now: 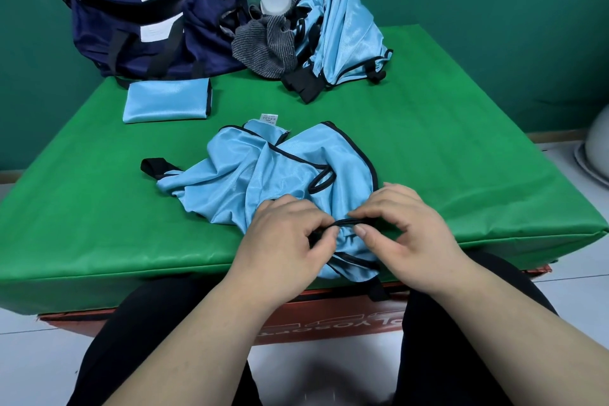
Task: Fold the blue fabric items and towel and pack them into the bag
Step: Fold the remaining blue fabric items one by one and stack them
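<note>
Left hand (pixel 290 237) and right hand (pixel 398 224) pinched the black trim of the crumpled vest (pixel 263 175), fingertips nearly touching. The bag (pixel 108 30) lay well beyond them.

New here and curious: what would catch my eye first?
The left hand and right hand pinch the black edge of a crumpled blue garment near the front of the green table. Behind it lie a folded blue piece and a navy bag at far left, and a heap of blue fabric with a grey towel at far right.

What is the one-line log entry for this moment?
left hand, right hand: pinch blue cloth trim | folded piece: beside bag | pile: unfolded
</note>
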